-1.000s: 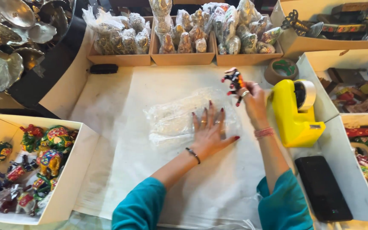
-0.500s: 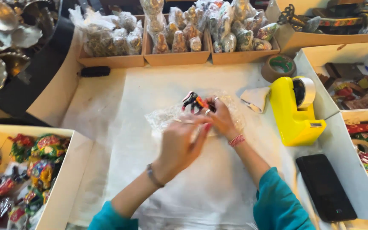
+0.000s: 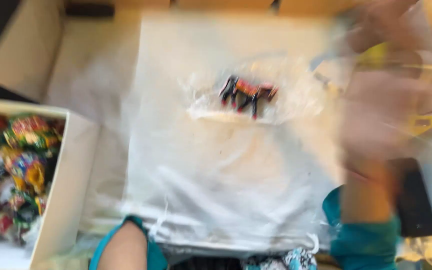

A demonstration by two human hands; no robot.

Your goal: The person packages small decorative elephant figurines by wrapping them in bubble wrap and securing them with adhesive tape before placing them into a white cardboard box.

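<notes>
At the centre of the frame, slightly above the middle, a small horse-shaped figurine (image 3: pixel 247 93) painted black with red and orange is seen lying on its side on a crumpled sheet of clear plastic wrap (image 3: pixel 281 102). The wrap is spread on a white cloth (image 3: pixel 216 185) that covers most of the bench. Nothing is touching the figurine.

At the right of the frame the right hand (image 3: pixel 381 115) is seen raised above the bench, heavily blurred by motion; whether its fingers are spread or curled cannot be told, and nothing can be made out in it. Its forearm runs down to a teal sleeve (image 3: pixel 363 240) at the lower right. Behind the blur, patches of a yellow object (image 3: pixel 422 123) are visible, and a flat black object (image 3: pixel 416 205) lies just right of the forearm.

At the bottom edge, left of centre, only a bare left forearm in a teal cuff (image 3: pixel 126 247) is visible; the left hand itself is out of the frame.

At the left edge an open cardboard box (image 3: pixel 68 175) is filled with brightly coloured figurines (image 3: pixel 16 150) in red, green, yellow and blue. A dark oblong object (image 3: pixel 90 10) lies at the upper left.
</notes>
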